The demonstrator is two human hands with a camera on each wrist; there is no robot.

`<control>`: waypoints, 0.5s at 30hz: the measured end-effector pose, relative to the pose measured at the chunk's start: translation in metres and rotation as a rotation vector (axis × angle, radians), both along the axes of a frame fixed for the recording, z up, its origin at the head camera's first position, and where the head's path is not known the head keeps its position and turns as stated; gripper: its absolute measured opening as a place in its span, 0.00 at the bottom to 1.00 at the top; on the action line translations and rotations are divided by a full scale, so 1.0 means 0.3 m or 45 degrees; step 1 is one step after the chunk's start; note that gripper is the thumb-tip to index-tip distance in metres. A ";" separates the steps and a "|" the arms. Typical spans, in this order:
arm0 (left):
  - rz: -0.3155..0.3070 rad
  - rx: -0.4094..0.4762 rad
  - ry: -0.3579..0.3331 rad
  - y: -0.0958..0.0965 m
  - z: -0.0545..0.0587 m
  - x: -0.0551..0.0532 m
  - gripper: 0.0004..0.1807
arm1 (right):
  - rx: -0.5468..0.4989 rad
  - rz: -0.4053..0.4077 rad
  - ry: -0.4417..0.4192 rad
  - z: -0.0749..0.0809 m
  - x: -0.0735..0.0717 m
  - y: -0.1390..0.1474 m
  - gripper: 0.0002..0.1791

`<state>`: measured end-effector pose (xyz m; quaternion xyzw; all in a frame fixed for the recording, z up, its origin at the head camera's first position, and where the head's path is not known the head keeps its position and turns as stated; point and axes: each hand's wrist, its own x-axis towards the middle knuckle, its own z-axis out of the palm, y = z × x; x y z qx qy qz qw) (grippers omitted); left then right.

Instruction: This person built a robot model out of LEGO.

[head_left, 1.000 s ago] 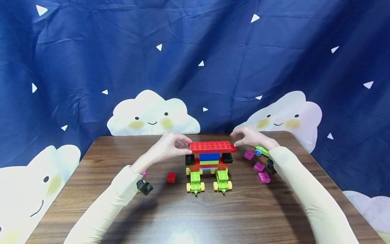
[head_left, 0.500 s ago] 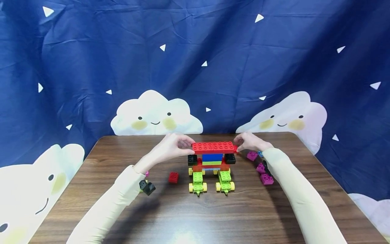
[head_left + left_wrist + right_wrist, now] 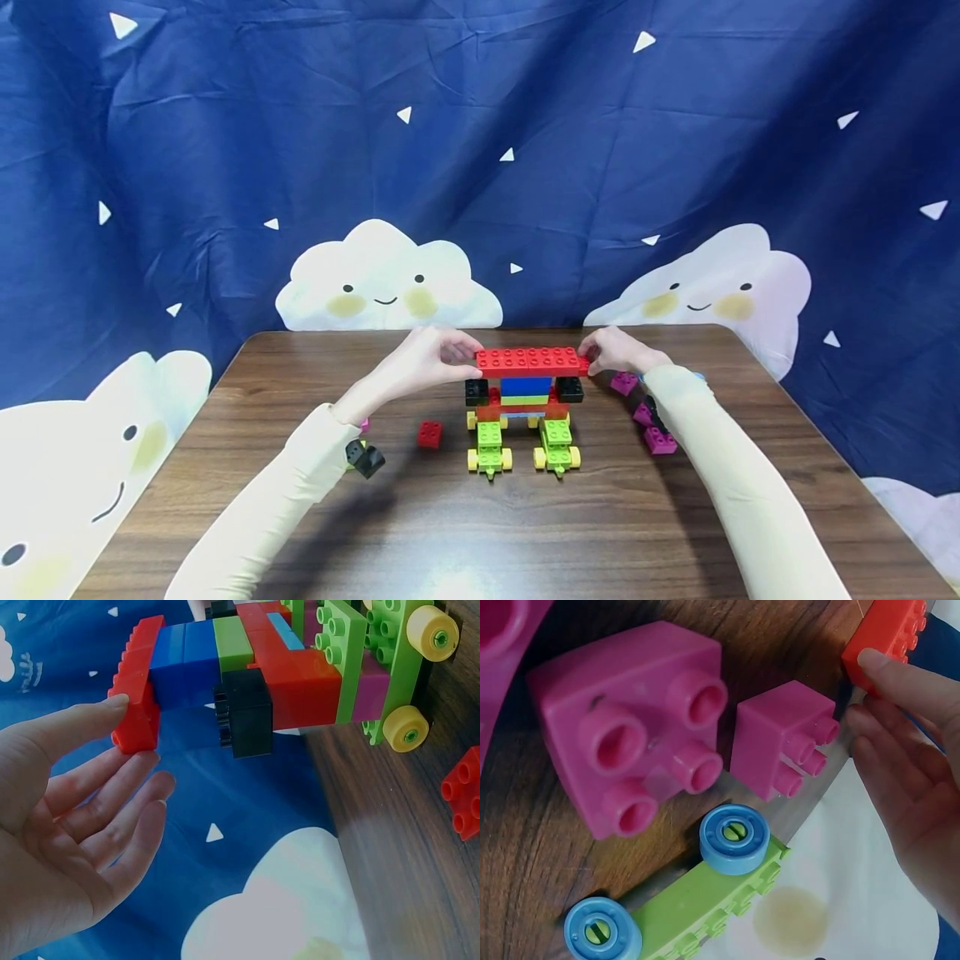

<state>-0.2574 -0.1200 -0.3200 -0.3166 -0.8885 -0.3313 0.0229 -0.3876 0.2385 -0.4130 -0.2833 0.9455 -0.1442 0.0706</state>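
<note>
A toy-brick build stands mid-table, topped by a long red beam (image 3: 527, 361) of studded bricks. Under the beam come a blue block (image 3: 525, 387), a lime layer, black bricks (image 3: 476, 391) at both sides and a red section. Lime bases with yellow wheels (image 3: 433, 634) carry it. My left hand (image 3: 423, 358) pinches the beam's left end, thumb (image 3: 112, 709) on one face and fingertips opposite; its other fingers are loosely bent. At the other end my right hand (image 3: 617, 350) pinches the protruding red brick (image 3: 881, 637) between thumb and fingers.
A loose red brick (image 3: 430, 434) lies left of the build. Several magenta bricks (image 3: 634, 727) lie to the right, beside a lime base with blue wheels (image 3: 735, 838). More pieces sit partly hidden under the left wrist. A blue cloud-patterned curtain (image 3: 480, 167) hangs behind the table.
My right hand has moved in from just beyond the beam's right end and now pinches it. The left hand keeps its grip; the head view has shifted slightly.
</note>
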 end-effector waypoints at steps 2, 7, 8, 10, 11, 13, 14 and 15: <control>-0.004 0.002 -0.001 0.001 -0.001 -0.001 0.18 | 0.015 0.010 0.022 0.003 0.003 0.001 0.19; -0.005 0.000 -0.006 0.003 -0.003 -0.002 0.18 | 0.029 0.031 0.042 0.025 0.019 0.007 0.16; -0.003 -0.001 -0.009 0.003 -0.003 -0.002 0.18 | 0.034 0.034 0.048 0.032 0.022 0.010 0.16; 0.004 -0.009 -0.004 0.003 -0.004 -0.001 0.18 | 0.046 0.025 0.063 0.050 0.029 0.016 0.15; 0.007 -0.012 -0.001 0.002 -0.004 -0.001 0.18 | 0.056 0.019 0.074 0.060 0.032 0.019 0.15; 0.016 -0.014 -0.003 0.001 -0.004 0.001 0.18 | 0.056 0.022 0.093 0.083 0.041 0.025 0.16; 0.022 -0.015 -0.009 0.000 -0.005 0.002 0.18 | 0.051 0.021 0.097 0.095 0.045 0.028 0.15; 0.024 -0.018 -0.012 -0.001 -0.005 0.003 0.18 | 0.043 0.017 0.099 0.107 0.051 0.031 0.15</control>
